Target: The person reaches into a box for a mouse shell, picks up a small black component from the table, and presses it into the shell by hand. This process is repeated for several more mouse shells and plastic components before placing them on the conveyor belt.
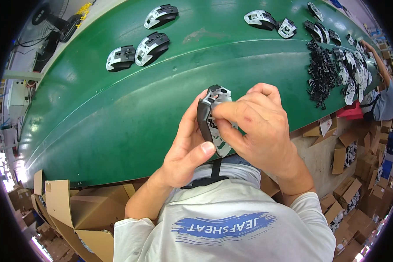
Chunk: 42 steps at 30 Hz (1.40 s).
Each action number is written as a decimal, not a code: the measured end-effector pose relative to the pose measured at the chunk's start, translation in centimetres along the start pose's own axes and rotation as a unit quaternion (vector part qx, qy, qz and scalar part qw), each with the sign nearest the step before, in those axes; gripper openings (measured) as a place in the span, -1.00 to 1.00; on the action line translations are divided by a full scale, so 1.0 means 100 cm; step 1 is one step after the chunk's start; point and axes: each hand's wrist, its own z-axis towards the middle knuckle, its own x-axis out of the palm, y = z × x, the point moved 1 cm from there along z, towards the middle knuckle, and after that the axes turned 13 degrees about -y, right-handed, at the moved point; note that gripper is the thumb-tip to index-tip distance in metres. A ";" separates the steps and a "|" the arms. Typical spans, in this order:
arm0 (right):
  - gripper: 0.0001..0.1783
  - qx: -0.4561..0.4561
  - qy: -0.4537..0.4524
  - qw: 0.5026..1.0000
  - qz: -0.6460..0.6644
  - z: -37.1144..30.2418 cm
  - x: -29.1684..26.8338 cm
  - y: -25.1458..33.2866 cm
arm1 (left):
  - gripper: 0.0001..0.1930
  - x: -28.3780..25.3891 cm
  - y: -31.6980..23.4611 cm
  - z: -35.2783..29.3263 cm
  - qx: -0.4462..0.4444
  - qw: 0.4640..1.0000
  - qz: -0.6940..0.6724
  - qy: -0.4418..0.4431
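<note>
Mouse shell (pixel 214 114) between both hands (lower half hidden by fingers (pixel 231 115))

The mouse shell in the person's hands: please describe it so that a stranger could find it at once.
Start at the green conveyor belt and come to its near edge. There the left hand and right hand hold one black-and-white mouse shell. The other shells lie flat on the belt; this one is lifted, upright.

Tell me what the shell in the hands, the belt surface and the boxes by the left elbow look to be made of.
Shell: apparently moulded plastic, black and light grey, matt with crisp cut-outs; both the left hand and right hand grip it.
Belt surface: likely green rubber or PVC, smooth with a soft sheen.
Boxes: brown corrugated cardboard, dull, flaps folded open.
</note>
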 end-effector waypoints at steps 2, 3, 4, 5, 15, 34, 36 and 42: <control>-0.62 0.014 0.006 1.000 0.002 -0.002 0.001 0.000 | -0.11 0.000 0.003 -0.002 -0.020 1.000 -0.004 -0.010; -0.60 0.024 0.010 1.000 0.004 -0.002 0.002 -0.002 | -0.11 0.000 0.003 -0.002 -0.020 1.000 -0.004 -0.009; -0.60 0.024 0.010 1.000 0.003 -0.002 0.002 -0.002 | -0.11 0.000 0.004 -0.002 -0.048 0.997 -0.044 -0.033; -0.59 0.026 -0.009 0.999 0.015 -0.003 0.001 -0.001 | -0.11 0.001 0.004 -0.002 -0.075 0.992 -0.085 -0.058; -0.46 0.041 0.032 0.997 0.049 -0.015 -0.017 -0.012 | -0.07 0.018 -0.008 0.001 -0.099 0.983 -0.128 -0.090; -0.18 0.195 -0.023 0.966 0.169 -0.042 0.041 -0.006 | -0.38 0.001 0.020 0.014 0.123 0.933 0.251 -0.228; -0.18 0.170 -0.038 0.973 0.150 -0.044 0.047 -0.006 | -0.38 -0.002 0.019 0.015 0.146 0.922 0.278 -0.225; -0.17 0.181 -0.061 0.970 0.149 -0.048 0.053 -0.005 | -0.40 -0.006 0.019 0.011 0.125 0.922 0.298 -0.211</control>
